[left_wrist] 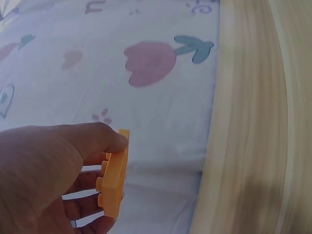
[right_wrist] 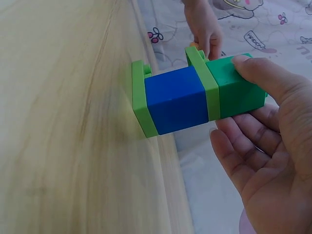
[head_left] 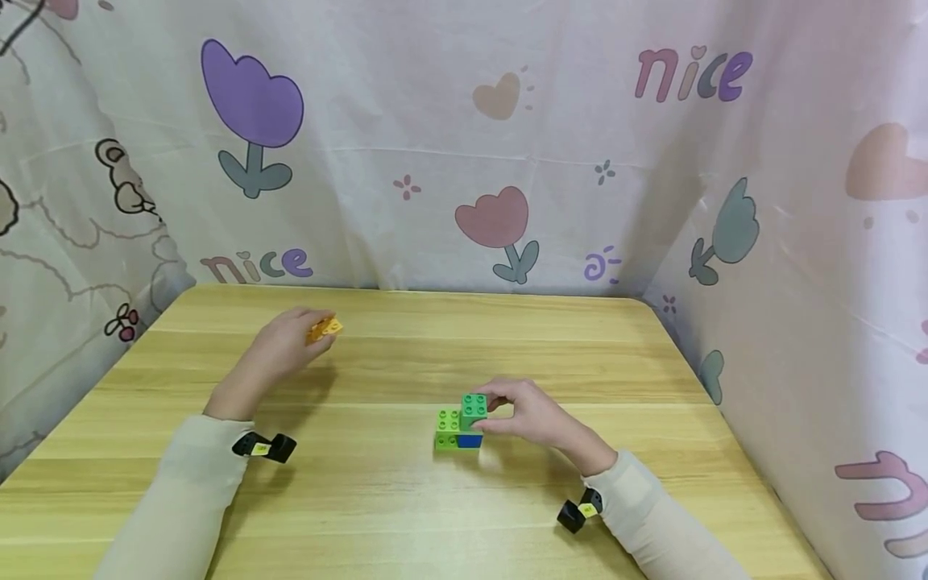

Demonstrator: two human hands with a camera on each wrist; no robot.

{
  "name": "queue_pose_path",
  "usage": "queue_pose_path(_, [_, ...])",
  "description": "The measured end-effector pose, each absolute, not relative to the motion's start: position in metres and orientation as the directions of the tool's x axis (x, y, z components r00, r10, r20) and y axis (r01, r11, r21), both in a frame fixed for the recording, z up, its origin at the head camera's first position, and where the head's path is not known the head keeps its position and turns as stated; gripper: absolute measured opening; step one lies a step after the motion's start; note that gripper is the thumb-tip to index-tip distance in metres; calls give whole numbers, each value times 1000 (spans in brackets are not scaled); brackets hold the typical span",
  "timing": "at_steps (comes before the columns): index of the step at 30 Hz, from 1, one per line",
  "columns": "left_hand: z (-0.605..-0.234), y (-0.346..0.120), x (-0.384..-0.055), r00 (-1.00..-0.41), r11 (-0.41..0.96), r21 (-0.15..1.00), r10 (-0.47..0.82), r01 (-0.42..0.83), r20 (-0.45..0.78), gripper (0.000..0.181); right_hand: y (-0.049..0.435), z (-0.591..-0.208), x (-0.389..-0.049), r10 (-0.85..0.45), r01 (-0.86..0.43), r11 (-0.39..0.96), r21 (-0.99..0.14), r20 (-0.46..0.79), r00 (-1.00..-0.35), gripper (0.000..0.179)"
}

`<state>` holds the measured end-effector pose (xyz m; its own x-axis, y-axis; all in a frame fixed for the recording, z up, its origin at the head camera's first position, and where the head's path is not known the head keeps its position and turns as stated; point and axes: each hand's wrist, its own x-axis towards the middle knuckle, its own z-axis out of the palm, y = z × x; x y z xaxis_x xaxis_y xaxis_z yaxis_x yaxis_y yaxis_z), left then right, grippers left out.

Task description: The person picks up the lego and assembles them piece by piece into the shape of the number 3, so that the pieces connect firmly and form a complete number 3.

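My left hand (head_left: 284, 345) is raised at the table's far left, pinching a flat orange-yellow building brick (head_left: 325, 329) between thumb and fingers. In the left wrist view the brick's studs face the palm. At centre right, my right hand (head_left: 535, 415) grips a green building brick (head_left: 474, 411) on top of a small stack, thumb on one side and fingers on the other. Under that brick, the right wrist view shows a lime-green plate (right_wrist: 212, 97), a blue brick (right_wrist: 176, 100) and another lime-green plate (right_wrist: 141, 105) at the bottom, near the tabletop.
The wooden table (head_left: 362, 499) has its back edge against a printed cloth (head_left: 348, 201), which also hangs along the left and right sides. Each sleeve cuff carries a black wrist camera, one at the left wrist (head_left: 264, 447) and one at the right (head_left: 580, 510).
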<state>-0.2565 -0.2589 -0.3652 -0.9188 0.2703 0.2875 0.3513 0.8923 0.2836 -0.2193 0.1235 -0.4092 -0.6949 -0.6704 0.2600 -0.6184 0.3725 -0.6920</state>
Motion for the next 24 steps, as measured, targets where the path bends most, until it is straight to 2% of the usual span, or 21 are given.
queue_pose_path(7, [-359, -233, -251, -893, 858, 293, 340, 423, 295, 43, 123, -410, -220, -678, -608, 339, -718, 261, -687, 35])
queue_pose_path(18, [-349, -198, -241, -843, 792, 309, 436, 526, 316, 44, 123, -410, -222, -679, -612, 329, -719, 270, -682, 35])
queue_pose_path(24, [-347, -183, -236, -813, 749, 327, 483, 576, 325, 44, 123, -410, -221, -666, -593, 358, -721, 247, -703, 36])
